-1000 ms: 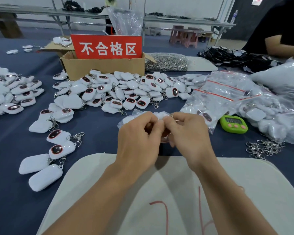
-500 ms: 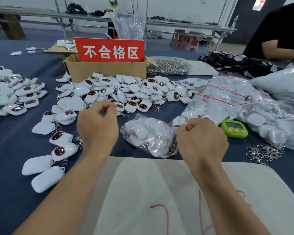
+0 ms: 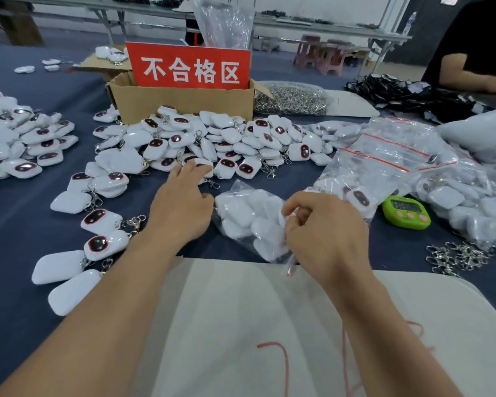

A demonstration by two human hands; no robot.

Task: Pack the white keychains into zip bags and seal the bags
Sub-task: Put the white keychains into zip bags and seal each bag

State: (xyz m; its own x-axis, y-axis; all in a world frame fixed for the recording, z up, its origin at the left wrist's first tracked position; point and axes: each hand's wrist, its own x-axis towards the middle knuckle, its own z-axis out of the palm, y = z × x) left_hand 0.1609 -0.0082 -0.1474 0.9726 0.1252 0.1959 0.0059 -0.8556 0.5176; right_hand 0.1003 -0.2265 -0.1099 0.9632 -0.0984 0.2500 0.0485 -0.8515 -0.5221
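A clear zip bag (image 3: 249, 222) stuffed with white keychains lies on the blue table just ahead of me. My right hand (image 3: 324, 233) pinches the bag's near right edge with curled fingers. Stretched forward past the bag's left side, my left hand (image 3: 181, 202) lays its straight fingertips on one keychain (image 3: 205, 164) at the near edge of the big pile of white keychains (image 3: 229, 138). More loose keychains (image 3: 98, 222) lie to the left.
A cardboard box (image 3: 184, 101) with a red sign stands behind the pile, a bag of metal clasps (image 3: 292, 98) beside it. Filled zip bags (image 3: 390, 156), a green timer (image 3: 405, 210) and loose clasps (image 3: 455, 257) lie right. A white pad (image 3: 241, 325) covers the front. Another person's arm (image 3: 476, 78) rests far right.
Both hands worked together at the bag's top, then drew apart. My left hand has since reached forward to the pile, while my right hand has taken the bag's edge.
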